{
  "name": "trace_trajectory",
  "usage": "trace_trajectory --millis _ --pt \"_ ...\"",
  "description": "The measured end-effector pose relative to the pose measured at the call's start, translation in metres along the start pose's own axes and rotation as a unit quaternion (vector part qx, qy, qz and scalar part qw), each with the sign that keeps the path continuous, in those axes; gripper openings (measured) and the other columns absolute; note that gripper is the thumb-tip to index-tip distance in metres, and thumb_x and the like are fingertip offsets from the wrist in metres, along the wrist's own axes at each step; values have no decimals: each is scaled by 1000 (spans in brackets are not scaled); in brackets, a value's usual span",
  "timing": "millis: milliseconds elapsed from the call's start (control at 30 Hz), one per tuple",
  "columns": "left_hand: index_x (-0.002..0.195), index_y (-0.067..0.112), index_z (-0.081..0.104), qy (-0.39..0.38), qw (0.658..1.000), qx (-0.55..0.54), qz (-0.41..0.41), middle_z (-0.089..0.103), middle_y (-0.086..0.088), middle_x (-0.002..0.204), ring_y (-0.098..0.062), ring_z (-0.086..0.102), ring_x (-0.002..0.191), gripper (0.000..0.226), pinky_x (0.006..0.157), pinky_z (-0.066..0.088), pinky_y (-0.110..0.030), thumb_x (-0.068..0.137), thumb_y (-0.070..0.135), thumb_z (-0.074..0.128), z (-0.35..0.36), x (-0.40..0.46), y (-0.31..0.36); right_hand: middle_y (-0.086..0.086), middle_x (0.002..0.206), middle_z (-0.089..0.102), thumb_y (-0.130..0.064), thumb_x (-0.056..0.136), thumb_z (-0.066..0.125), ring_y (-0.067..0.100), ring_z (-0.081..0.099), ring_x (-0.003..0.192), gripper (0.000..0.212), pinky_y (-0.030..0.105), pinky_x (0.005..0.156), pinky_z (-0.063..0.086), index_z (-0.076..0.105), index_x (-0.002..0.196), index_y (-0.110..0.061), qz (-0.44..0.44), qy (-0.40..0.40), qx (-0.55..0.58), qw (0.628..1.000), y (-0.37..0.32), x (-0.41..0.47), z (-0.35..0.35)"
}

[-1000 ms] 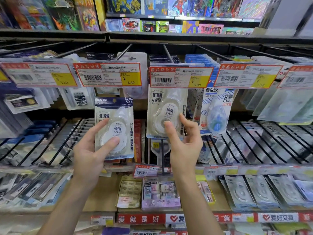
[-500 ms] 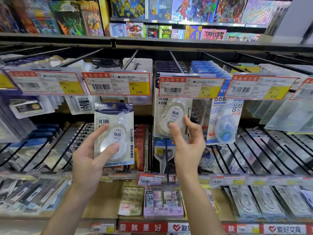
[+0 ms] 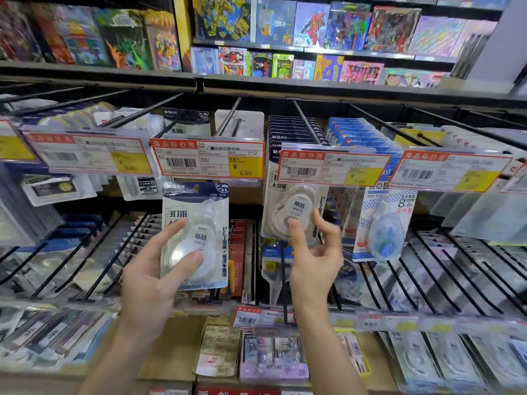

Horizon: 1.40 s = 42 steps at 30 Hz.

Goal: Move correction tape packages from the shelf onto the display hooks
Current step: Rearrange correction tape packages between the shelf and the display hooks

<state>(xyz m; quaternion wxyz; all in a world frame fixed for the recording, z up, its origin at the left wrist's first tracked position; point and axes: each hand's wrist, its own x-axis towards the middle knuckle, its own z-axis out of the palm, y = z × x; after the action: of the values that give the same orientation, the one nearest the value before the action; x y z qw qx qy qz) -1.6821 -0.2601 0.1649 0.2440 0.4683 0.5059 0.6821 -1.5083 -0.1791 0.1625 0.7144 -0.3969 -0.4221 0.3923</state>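
**Two correction tape packages at the hook rail**

While I watch through the head camera, my left hand (image 3: 151, 276) holds a correction tape package (image 3: 196, 235) upright in front of the display, thumb across the clear blister and fingers curled behind the card. It sits just below the price tag (image 3: 209, 161) marked 6.80, apart from the hook (image 3: 228, 116) above it. My right hand (image 3: 312, 252) pinches a second package (image 3: 293, 213) between thumb and fingers at its lower blister; that package's top is hidden behind the next price tag (image 3: 333, 168), so I cannot tell whether it is on its hook. Just right hangs a blue dot tape package (image 3: 383, 223). Below, a cardboard shelf (image 3: 168, 349) carries small eraser packs (image 3: 272, 357).
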Motion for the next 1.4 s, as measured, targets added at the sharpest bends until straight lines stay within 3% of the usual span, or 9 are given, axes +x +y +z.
trace_trajectory --millis 167,267,433,567,800,967,1133,1267,1400 --pt "120 26 64 18 1000 -19 -1 70 23 115 2 63 112 47 85 53 -13 76 8 71 -3 -2 1 -7 123 68 -33 89 73 15 63 111 21 36 92 56 63 101 -47 -15 6 -47 999 0 -1 2" --pt "116 36 66 16 999 -33 -6 69 18 120 -5 63 117 48 92 54 -19 76 10 71 -5 -6 1 4 128 63 -25 96 67 -6 60 84 22 10 64 48 58 114 -34 -32 -1 -78 996 -5 -5 2" --pt "116 28 66 -11 998 -47 -35 74 15 109 -4 69 104 47 80 58 -19 76 4 70 -3 -19 7 3 123 54 -17 98 64 -20 55 74 36 7 62 45 53 131 -12 -42 -1 -97 994 -10 -10 2" --pt "116 35 70 -36 995 -61 -63 71 3 120 -22 67 113 50 89 59 -42 74 11 80 -6 -30 9 -2 132 53 -23 97 66 -4 53 112 39 20 82 52 53 133 -25 -28 -8 -107 994 0 -14 -3" --pt "114 47 70 -111 990 -82 -39 70 8 123 -13 65 117 54 88 56 -24 62 39 83 9 -48 17 -14 134 54 -18 95 67 -1 49 129 42 24 107 43 52 132 -32 14 -50 -148 988 2 -44 -37" --pt "119 39 68 -179 976 -115 -42 68 4 126 -19 64 118 52 88 56 -26 68 29 75 27 -48 25 -12 121 58 -38 97 62 2 52 118 22 31 103 45 61 117 -28 -64 -135 -430 891 3 -45 -78" --pt "129 32 59 -204 974 -100 3 66 6 130 -16 62 123 55 93 55 -26 80 21 81 54 -35 36 5 131 62 -67 93 32 27 50 129 67 53 116 30 63 129 -19 -97 -127 -617 771 21 -43 -106" --pt "128 30 56 -209 973 -90 31 66 14 128 -7 60 122 52 94 51 -19 83 12 73 72 -28 44 3 142 56 -73 94 13 25 37 143 78 49 123 8 56 139 -27 -80 -152 -660 731 28 -46 -113" --pt "134 28 56 -207 973 -86 50 62 5 135 -21 55 130 53 103 49 -47 86 14 73 79 -20 45 5 134 62 -78 94 17 27 45 137 80 49 123 12 64 131 -24 -88 -143 -663 729 29 -47 -113"
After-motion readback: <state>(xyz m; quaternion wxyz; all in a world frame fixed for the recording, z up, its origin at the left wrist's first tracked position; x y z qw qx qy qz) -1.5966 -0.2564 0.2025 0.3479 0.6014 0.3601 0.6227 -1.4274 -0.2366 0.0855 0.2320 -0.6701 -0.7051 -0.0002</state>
